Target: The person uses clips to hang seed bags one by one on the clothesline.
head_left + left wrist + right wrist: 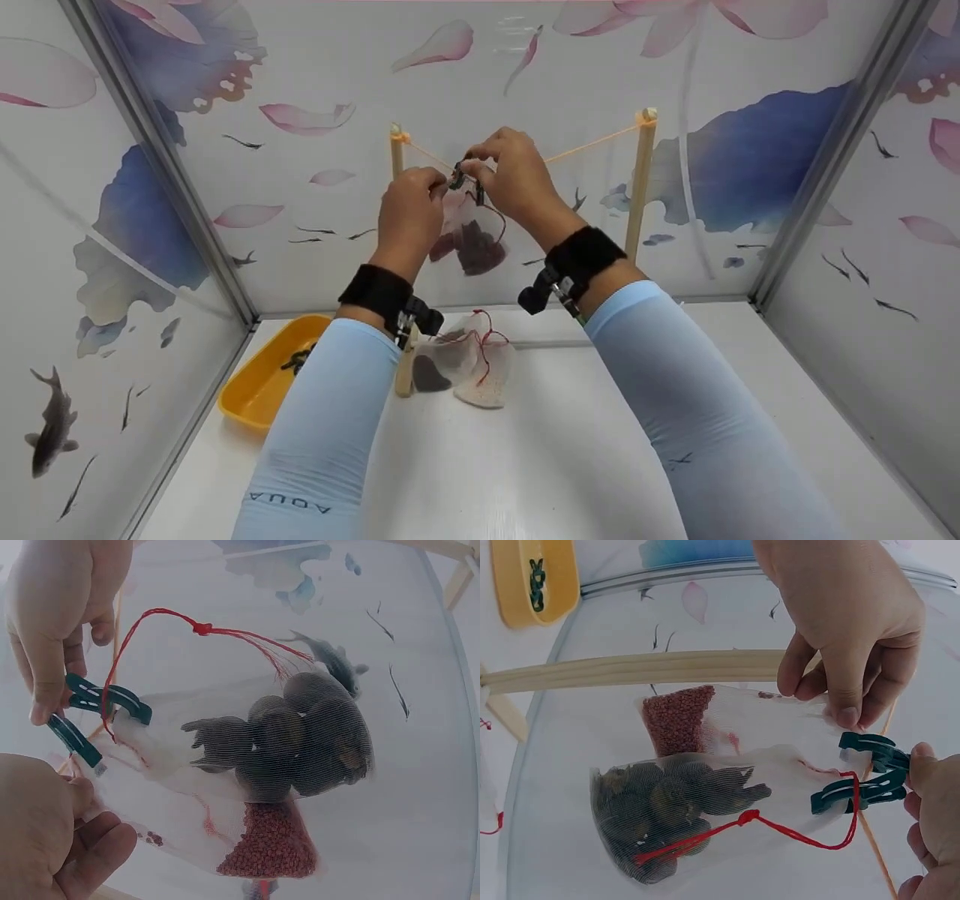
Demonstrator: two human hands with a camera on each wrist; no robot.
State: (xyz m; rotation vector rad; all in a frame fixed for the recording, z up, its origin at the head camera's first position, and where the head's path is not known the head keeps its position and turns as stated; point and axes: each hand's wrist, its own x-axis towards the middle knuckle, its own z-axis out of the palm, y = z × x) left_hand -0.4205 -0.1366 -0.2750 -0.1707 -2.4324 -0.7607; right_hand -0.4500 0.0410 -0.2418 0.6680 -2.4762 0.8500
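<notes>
An orange cord [592, 144] runs between two wooden posts, sagging at the hands. My left hand [411, 210] pinches the top edge of a white mesh bag of small red beans [679, 720] by the cord. With thumb and fingers, my right hand [517, 176] pinches a dark green clip [881, 752] at that bag's top corner. Beside it, a second mesh bag of dark round lumps [660, 799] hangs from another green clip [859, 793]; its red drawstring [802, 838] loops down. The fingertips partly hide the bean bag's upper edge.
A yellow tray [244, 390] with green clips stands on the table's left, partly behind the left sleeve. More mesh bags with red strings [484, 386] lie near the left post's foot. The right post [641, 187] stands beyond the right hand. Printed panels enclose the table.
</notes>
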